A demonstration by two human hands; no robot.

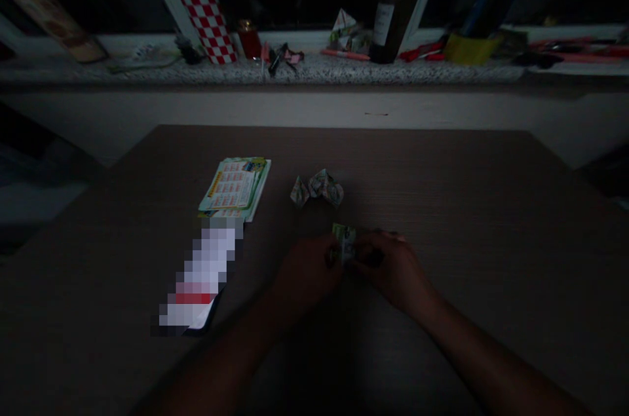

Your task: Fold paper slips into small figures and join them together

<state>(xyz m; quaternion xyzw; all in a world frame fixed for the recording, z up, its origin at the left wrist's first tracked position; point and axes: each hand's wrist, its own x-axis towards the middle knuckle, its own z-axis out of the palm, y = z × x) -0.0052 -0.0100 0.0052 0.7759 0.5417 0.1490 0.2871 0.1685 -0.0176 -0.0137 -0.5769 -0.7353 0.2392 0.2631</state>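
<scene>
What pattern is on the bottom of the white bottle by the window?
The bottle has red-and-white checks there, best seen in the head view.

The table [466,193] lies dim, shadowed toward its near edge; coarse blocks mask the phone [201,275] (the brightest patch); past the far edge, a checked bottle [206,19] leans, lens-stretched.

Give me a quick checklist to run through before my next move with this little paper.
1. Left hand gripping the small paper: ok.
2. Right hand gripping it too: ok.
3. Folded paper pieces apart from both hands: ok, they sit beyond them.
4. Printed paper stack apart from left hand: ok.
5. Good light: not ok, dim.
6. Creases sharp: cannot tell, too dark.
</scene>
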